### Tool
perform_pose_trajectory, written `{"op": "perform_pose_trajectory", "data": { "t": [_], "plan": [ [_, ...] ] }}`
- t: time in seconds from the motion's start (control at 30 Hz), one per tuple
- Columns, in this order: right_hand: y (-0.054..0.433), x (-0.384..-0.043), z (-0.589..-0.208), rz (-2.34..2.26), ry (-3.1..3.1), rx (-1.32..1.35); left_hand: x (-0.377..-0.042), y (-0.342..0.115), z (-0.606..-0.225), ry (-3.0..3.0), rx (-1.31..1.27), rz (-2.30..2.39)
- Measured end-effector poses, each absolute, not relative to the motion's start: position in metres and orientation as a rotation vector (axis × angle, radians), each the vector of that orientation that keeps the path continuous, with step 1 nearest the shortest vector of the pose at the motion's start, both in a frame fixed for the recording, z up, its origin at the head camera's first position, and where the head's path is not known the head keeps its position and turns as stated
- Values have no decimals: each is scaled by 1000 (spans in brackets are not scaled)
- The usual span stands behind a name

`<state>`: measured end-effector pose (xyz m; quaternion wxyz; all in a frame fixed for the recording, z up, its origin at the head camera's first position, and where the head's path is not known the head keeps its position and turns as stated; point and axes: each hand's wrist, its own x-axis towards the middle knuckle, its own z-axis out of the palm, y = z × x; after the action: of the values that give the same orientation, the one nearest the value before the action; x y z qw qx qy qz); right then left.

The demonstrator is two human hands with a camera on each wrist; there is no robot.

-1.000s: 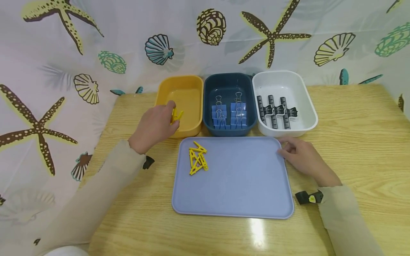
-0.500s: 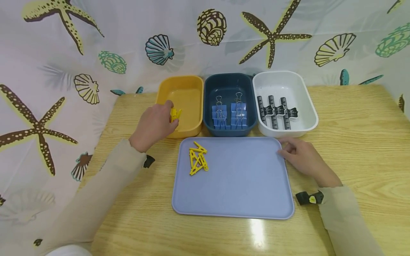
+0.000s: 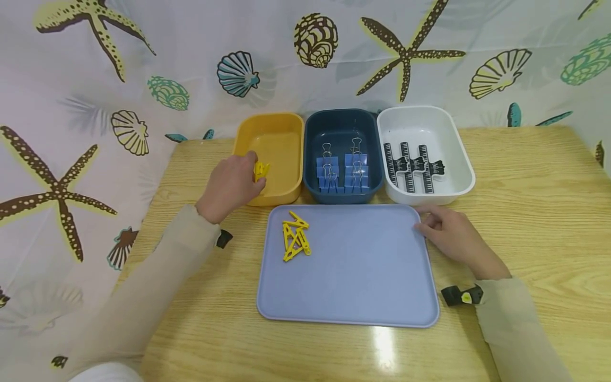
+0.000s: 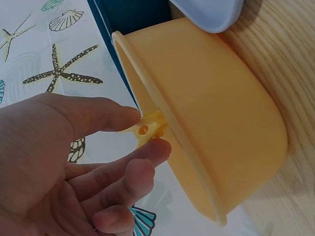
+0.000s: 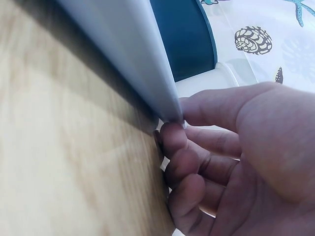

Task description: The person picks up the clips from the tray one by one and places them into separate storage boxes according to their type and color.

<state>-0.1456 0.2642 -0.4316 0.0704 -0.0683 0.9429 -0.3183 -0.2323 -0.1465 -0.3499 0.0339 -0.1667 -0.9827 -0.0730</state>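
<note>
In the head view my left hand reaches over the near left edge of the yellow bin. Its thumb and forefinger pinch a yellow plastic clothespin close to the bin's rim, as the left wrist view shows; the other fingers are bent below. Whether a second clothespin lies behind it, I cannot tell. My right hand grips the far right corner of the light purple tray. There the thumb lies on the tray's rim, with curled fingers beneath. Several yellow clothespins lie in a loose pile at the tray's upper left.
Beside the yellow bin stand a dark blue bin with several blue binder clips and a white bin. Three black-and-white ruler-like clips lie in the white one. A shell-print cloth hangs behind the wooden table.
My left hand stays at the yellow bin and has shifted only slightly, and the clothespin in it has turned a little. The right hand and tray keep their places.
</note>
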Motion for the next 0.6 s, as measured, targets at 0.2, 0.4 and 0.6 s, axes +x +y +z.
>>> {"op": "perform_pose_trajectory", "data": {
  "t": [0.2, 0.4, 0.6],
  "plan": [
    [265, -146, -433, -954, 2840, -209, -236, -148, -354, -3019, -512, -216],
    [265, -146, -434, -963, 2838, -208, -240, -148, -358, -3049, -482, -197],
    [265, -146, -434, -970, 2844, -215, -245, -149, -360, -3082, -458, -186]
  ]
}}
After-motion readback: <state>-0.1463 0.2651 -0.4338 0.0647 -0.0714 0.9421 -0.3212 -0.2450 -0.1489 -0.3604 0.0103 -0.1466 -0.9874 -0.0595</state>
